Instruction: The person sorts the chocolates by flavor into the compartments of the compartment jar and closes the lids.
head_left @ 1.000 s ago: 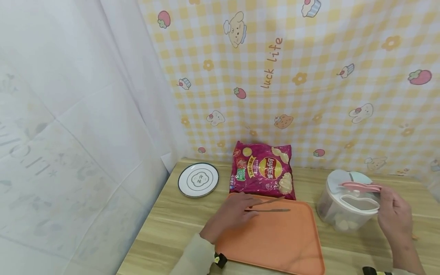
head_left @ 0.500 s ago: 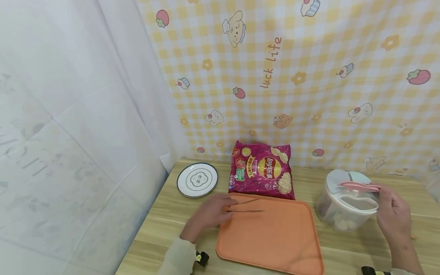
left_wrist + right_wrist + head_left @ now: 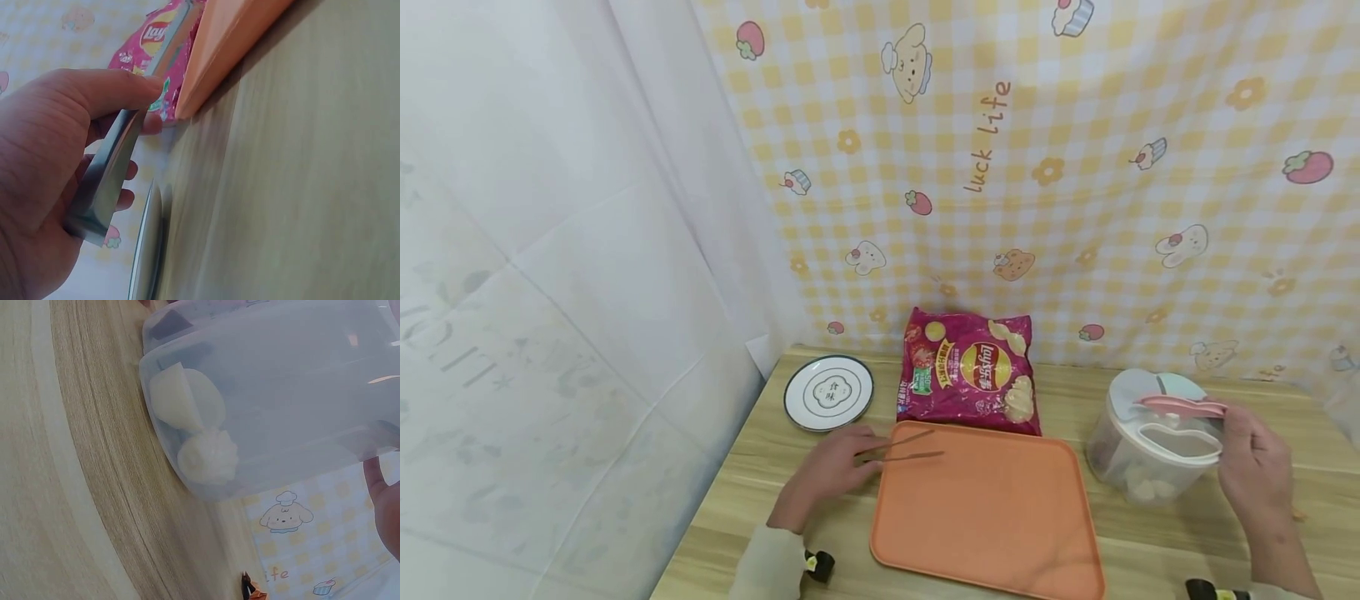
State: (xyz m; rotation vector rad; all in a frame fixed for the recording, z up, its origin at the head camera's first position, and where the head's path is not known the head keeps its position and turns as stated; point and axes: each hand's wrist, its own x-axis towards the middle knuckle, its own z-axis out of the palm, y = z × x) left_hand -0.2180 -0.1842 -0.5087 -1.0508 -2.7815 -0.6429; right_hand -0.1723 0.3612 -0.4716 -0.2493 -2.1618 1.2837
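Observation:
My left hand (image 3: 831,467) holds metal tongs (image 3: 103,187) between thumb and fingers, arms spread apart. Their tips are over the left edge of the orange tray (image 3: 985,517). My right hand (image 3: 1255,467) pinches the raised pink lid flap (image 3: 1183,407) of a clear storage container (image 3: 1116,450). Below that flap, a compartment opening shows. Inside the container, the right wrist view shows pale, bun-like pieces (image 3: 209,456) at the bottom. A darker item (image 3: 172,325) in another compartment is too blurred to name.
A white plate (image 3: 805,400) with a dark rim lies left of the tray. Behind the tray, a purple Lay's chip bag (image 3: 955,400) lies against the checked cloth (image 3: 970,250). A small orange-and-black object (image 3: 253,589) sits beyond the container.
My left hand has moved left with the tongs, from over the tray to beside its left edge. My right hand has stayed at the pink flap, which remains raised.

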